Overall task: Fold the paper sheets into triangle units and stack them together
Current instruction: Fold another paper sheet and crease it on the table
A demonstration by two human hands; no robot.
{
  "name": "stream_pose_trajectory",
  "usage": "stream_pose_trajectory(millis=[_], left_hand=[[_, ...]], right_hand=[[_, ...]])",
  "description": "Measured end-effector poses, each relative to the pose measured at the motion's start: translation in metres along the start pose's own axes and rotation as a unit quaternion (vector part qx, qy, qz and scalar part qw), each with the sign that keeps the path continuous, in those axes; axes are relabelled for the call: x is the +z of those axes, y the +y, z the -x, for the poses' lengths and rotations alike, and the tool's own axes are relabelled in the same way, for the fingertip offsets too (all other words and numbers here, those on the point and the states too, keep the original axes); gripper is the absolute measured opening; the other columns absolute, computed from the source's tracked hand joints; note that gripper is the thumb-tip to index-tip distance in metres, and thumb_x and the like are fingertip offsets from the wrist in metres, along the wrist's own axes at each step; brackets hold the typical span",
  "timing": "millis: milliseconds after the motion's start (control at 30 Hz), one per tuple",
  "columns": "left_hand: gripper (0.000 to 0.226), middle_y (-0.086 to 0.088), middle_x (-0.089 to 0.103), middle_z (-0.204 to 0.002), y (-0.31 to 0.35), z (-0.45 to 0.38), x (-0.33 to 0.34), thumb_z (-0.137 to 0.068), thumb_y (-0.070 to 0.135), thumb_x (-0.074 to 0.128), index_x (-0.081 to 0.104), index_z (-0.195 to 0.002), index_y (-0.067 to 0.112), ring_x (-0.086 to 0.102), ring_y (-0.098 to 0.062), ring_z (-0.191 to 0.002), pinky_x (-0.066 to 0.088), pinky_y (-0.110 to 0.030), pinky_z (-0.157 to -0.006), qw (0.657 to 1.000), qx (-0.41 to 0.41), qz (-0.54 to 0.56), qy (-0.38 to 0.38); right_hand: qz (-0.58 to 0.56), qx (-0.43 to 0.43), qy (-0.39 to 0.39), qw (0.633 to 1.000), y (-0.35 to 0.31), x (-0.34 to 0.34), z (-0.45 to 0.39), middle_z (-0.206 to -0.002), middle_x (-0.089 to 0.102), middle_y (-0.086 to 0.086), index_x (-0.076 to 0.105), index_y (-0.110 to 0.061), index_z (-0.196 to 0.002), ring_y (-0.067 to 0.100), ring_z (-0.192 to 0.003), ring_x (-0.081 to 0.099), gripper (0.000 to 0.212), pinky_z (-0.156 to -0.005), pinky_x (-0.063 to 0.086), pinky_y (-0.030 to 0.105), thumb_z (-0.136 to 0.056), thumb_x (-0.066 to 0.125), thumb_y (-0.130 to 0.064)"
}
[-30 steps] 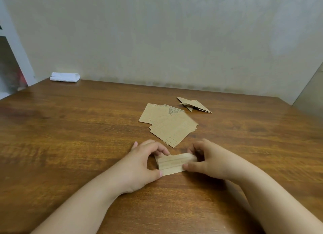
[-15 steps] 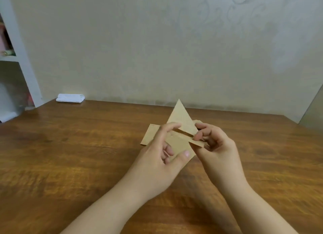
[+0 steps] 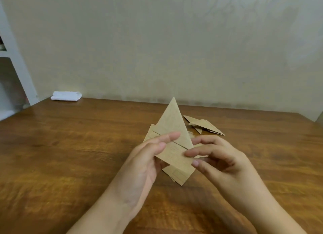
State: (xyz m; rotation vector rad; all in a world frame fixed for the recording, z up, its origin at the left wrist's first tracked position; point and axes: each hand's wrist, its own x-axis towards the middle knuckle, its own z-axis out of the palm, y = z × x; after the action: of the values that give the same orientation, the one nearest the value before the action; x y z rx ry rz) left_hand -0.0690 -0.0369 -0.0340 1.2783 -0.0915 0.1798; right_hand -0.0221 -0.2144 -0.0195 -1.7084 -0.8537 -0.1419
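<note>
1. folded paper unit (image 3: pixel 172 139): matte brown kraft paper, held up off the table (image 3: pixel 70 155) between both hands, about frame centre
2. shape: tall sharp triangle on top, flat band below it, a slit-like fold line running diagonally between the two; faint printed lines on the band
3. orientation: apex points to 12 o'clock, leaning slightly to 1; long axis runs roughly 12 to 6
4. left hand (image 3: pixel 139 170): at 8 o'clock of the unit, fingers nearly straight and lying across its front at the fold line, thumb hidden behind; looks like it holds the left edge, exact thumb contact can't tell
5. right hand (image 3: pixel 225 165): at 4 o'clock of the unit, fingers curled, thumb and forefinger tips pinching the band's right edge
6. stack of flat paper sheets (image 3: pixel 178 176): same kraft stock, rectangular, fanned corners, lying on the table directly behind/under the held unit, mostly hidden
7. finished triangle units (image 3: pixel 204 125): small pile of pointed flat pieces at 2 o'clock of the held unit, lying on the table
8. table: glossy dark wood grain; white folded cloth (image 3: pixel 66 96) at its far left corner, about 10 o'clock, against a plain beige wall (image 3: pixel 157 41)
</note>
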Motion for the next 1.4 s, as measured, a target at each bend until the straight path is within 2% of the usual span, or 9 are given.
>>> stream_pose_trajectory(millis=[200,333,500,667,833,1000,1167,1300,1400], left_hand=[[0.046,-0.007,0.065,-0.125,0.0,0.004,-0.001,-0.073,0.034,0.055,0.071,-0.113,0.019,0.058,-0.023,-0.12,0.044,-0.04,-0.097,0.996,-0.016,0.069,-0.054],[0.05,-0.01,0.066,-0.124,0.003,0.007,0.002,-0.069,0.034,0.057,0.07,-0.115,0.019,0.06,-0.024,-0.117,0.04,-0.041,-0.098,0.994,-0.021,0.083,-0.069],[0.051,-0.007,0.069,-0.118,0.0,0.011,0.012,-0.063,0.033,0.067,0.07,-0.114,0.029,0.056,-0.022,-0.122,0.035,-0.039,-0.102,0.999,-0.011,0.021,-0.039],[0.044,-0.01,0.072,-0.078,-0.001,0.013,0.022,-0.068,0.009,0.07,0.072,-0.107,0.028,0.069,-0.013,-0.085,0.04,-0.035,-0.097,1.0,0.008,0.024,0.011],[0.042,-0.007,0.073,-0.084,-0.001,0.015,0.027,-0.07,0.004,0.071,0.073,-0.105,0.027,0.068,-0.01,-0.086,0.045,-0.029,-0.089,0.998,0.023,0.047,0.029],[0.045,-0.008,0.075,-0.093,0.0,0.015,0.027,-0.066,0.007,0.067,0.073,-0.105,0.029,0.07,-0.016,-0.096,0.056,-0.026,-0.084,0.996,0.034,0.068,0.042],[0.076,-0.002,0.069,-0.118,-0.002,0.014,0.028,-0.062,-0.004,0.078,0.06,-0.121,0.041,0.067,-0.02,-0.108,0.056,-0.026,-0.08,0.993,0.062,0.048,0.091],[0.107,-0.002,0.074,-0.104,0.002,0.012,0.021,-0.052,0.004,0.09,0.039,-0.136,0.045,0.07,-0.019,-0.098,0.053,-0.037,-0.084,0.992,0.05,0.015,0.111],[0.111,-0.004,0.074,-0.102,0.006,0.01,0.012,-0.042,0.02,0.096,0.041,-0.137,0.043,0.071,-0.019,-0.096,0.048,-0.042,-0.092,0.994,-0.013,0.005,0.104]], right_hand=[[0.017,0.014,-0.028,0.999,-0.01,-0.003,0.003,-0.098,0.068,-0.006,0.078,-0.028,-0.084,0.015,-0.085,0.068,0.018,-0.077,0.055,0.035,-0.068,0.07,-0.032],[0.015,0.016,-0.016,1.0,-0.014,-0.002,0.003,-0.088,0.072,-0.008,0.079,-0.024,-0.081,0.011,-0.086,0.067,0.021,-0.074,0.055,0.027,-0.071,0.067,-0.037],[-0.027,0.048,0.048,0.997,-0.014,0.009,0.004,-0.067,0.07,0.001,0.071,-0.015,-0.067,0.008,-0.061,0.064,0.019,-0.059,0.052,0.021,-0.064,0.073,-0.034],[-0.079,0.083,0.077,0.99,-0.015,0.015,0.006,-0.069,0.064,0.001,0.057,-0.023,-0.075,0.029,-0.067,0.065,0.029,-0.064,0.056,0.029,-0.058,0.079,-0.032],[-0.12,0.103,0.083,0.984,-0.016,0.017,0.007,-0.074,0.068,0.011,0.053,-0.025,-0.086,0.028,-0.07,0.068,0.04,-0.067,0.057,0.035,-0.057,0.08,-0.033],[-0.182,0.101,0.067,0.976,-0.016,0.017,0.006,-0.073,0.07,0.003,0.056,-0.021,-0.098,0.015,-0.068,0.068,0.051,-0.066,0.057,0.025,-0.054,0.08,-0.027],[-0.179,0.088,0.094,0.975,-0.017,0.017,0.005,-0.069,0.069,0.008,0.056,-0.02,-0.098,0.014,-0.064,0.068,0.047,-0.065,0.056,0.022,-0.057,0.077,-0.029],[-0.18,0.106,0.067,0.976,-0.017,0.008,0.004,-0.064,0.067,0.005,0.051,-0.018,-0.103,0.012,-0.059,0.064,0.051,-0.063,0.054,0.021,-0.058,0.075,-0.022],[-0.17,0.146,0.022,0.974,-0.017,0.001,0.004,-0.065,0.061,0.008,0.05,-0.018,-0.105,0.016,-0.059,0.06,0.051,-0.06,0.051,0.021,-0.062,0.076,-0.011]])
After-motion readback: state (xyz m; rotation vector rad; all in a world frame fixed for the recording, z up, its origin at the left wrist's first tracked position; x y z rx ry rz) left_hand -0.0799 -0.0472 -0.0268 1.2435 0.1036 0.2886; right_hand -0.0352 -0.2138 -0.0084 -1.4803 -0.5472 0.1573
